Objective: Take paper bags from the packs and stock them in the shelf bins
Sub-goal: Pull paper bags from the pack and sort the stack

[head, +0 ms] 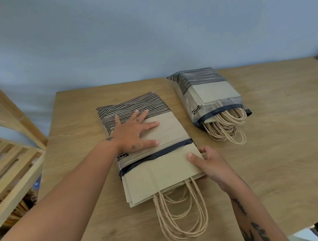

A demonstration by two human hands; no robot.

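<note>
Left hand [134,131] lay flat on the center pack [145,125]; right hand [207,162] pinched the bags [160,177] at their edge. Light, floppy, probably slippery stuff.

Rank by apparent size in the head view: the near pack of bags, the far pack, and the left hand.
1. near pack, largest, though it lies closer to the camera.
2. far pack, smaller in view; its greater distance makes true size unsure.
3. left hand, smallest, pressed flat on the near pack.
</note>
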